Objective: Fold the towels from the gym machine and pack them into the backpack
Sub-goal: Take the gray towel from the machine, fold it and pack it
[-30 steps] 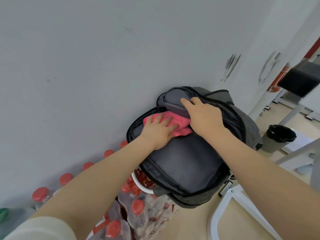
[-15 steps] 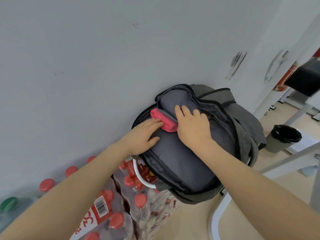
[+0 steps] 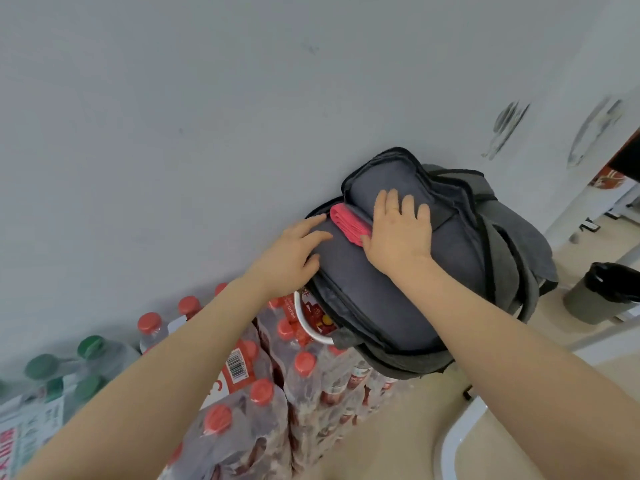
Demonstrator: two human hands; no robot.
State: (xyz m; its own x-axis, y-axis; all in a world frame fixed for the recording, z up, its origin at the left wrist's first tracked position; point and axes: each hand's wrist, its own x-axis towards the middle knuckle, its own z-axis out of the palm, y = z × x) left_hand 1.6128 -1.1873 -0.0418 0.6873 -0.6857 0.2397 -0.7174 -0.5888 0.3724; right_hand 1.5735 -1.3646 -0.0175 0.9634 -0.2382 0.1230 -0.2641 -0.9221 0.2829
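Pink towel [image 3: 348, 225], folded into a narrow bundle, sits wedged in the open mouth of the dark grey backpack [image 3: 374, 299], only its edge showing between the flap and the front panel. The backpack rests on shrink-wrapped water bottles [image 3: 263, 393] against the wall. Right hand [image 3: 398, 233] lies flat on the flap, fingers spread, its thumb side against the towel; left hand [image 3: 289, 258] rests loosely beside the opening, holding nothing. Soft, light and limp, the towel should compress easily; pushing on the thick folded edge likely seats it deeper without unravelling
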